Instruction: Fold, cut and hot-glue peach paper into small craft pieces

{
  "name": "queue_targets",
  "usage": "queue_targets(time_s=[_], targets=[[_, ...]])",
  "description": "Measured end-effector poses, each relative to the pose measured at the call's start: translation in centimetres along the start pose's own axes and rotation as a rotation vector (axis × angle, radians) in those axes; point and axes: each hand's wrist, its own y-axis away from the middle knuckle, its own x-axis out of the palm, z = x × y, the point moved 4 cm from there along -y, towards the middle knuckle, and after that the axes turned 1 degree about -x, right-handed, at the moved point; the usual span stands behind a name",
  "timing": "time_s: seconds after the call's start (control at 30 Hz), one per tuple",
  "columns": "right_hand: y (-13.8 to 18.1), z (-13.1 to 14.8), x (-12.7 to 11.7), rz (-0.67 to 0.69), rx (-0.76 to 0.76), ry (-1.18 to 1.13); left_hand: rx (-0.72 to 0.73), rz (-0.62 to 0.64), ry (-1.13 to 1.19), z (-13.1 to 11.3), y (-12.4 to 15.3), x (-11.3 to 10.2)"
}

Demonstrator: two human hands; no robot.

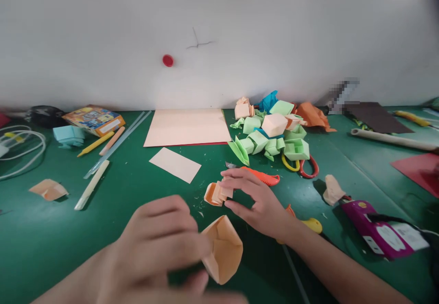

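My left hand (pixel 164 244), slightly blurred and close to the camera, has its fingers curled in. They grip the left edge of a peach folded paper cup (pixel 224 251), whose open side faces me. Ahead of it, my right hand (pixel 254 199) pinches a small folded peach paper piece (pixel 217 194) between thumb and fingertips, low over the green table. Just behind those fingers lies an orange-handled cutter (pixel 264 176). A cream paper rectangle (pixel 175 164) rests flat to the left of the right hand.
Several green and peach folded paper pieces (pixel 270 132) are heaped at the back, beside scissors (pixel 308 167). Large peach sheets (pixel 188 128) lie near the wall. A glue stick (pixel 92 185) is at left, a purple box (pixel 375 228) with cables at right, and a yellow-handled tool (pixel 312 225) near my right forearm.
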Motion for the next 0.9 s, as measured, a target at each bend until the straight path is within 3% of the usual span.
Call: queue_targets(time_s=[0.07,0.13,0.2,0.27,0.4,0.5,0.63,0.77,0.83,0.9], targets=[[0.1,0.1,-0.1,-0.012,0.001,0.006,0.222,0.132,0.048,0.4,-1.0,2.1],[0.1,0.1,-0.2,-0.028,0.011,0.018,0.075,0.048,-0.005,2.8,-1.0,3.5],[0.2,0.1,-0.2,-0.048,0.029,0.033,-0.143,0.077,0.005,5.1,-0.4,5.1],[0.3,0.0,-0.1,-0.075,0.049,0.045,-0.223,0.123,0.035,6.3,0.2,6.5],[0.6,0.1,0.3,-0.082,0.085,0.044,-0.188,0.092,0.044,6.8,0.3,7.7],[0.9,0.3,0.7,-0.024,0.091,0.046,-0.158,0.031,0.069,7.1,0.2,7.6],[0.8,0.6,0.7,-0.006,0.043,0.084,-0.19,0.041,0.13,7.5,0.2,7.3],[0.1,1.0,-1.8,0.047,-0.066,0.209,-0.302,0.099,0.161,7.8,0.2,7.3],[0.1,1.2,-4.2,0.155,-0.115,0.397,-0.375,0.118,0.161,8.1,0.3,7.4],[0.8,1.1,-7.6,0.122,-0.06,0.57,-0.428,0.119,0.156,8.4,0.4,7.4]])
